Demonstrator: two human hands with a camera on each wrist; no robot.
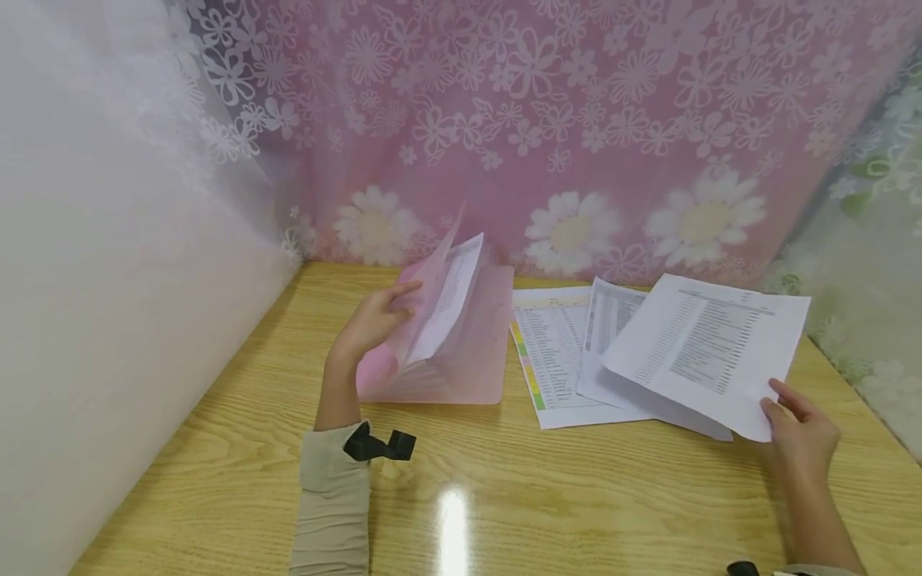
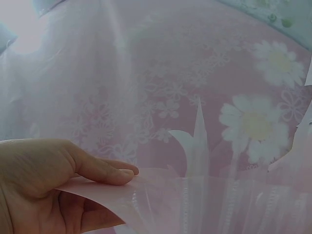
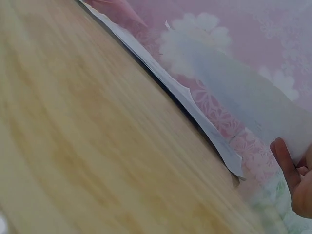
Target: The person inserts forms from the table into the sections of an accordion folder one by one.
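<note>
A pink translucent folder [image 1: 486, 344] with clear inner sleeves lies spread on the wooden table. My left hand [image 1: 376, 322] pinches its raised cover at the left side; in the left wrist view the thumb presses on top of the pink cover [image 2: 92, 187]. A printed white sheet [image 1: 452, 296] stands tilted among the folder's leaves. On the right, my right hand [image 1: 803, 436] pinches the lower right corner of a printed sheet [image 1: 709, 344], lifted above other papers. Beneath it lie another printed sheet [image 1: 605, 320] and a list with a coloured left edge [image 1: 551, 352].
The wooden table [image 1: 519, 496] runs up to a pink flowered curtain [image 1: 504, 120] at the back. A white wall [image 1: 130, 264] bounds the left, and a pale flowered sheet [image 1: 871, 304] hangs on the right. A black wrist strap [image 1: 378, 444] sits on the left sleeve.
</note>
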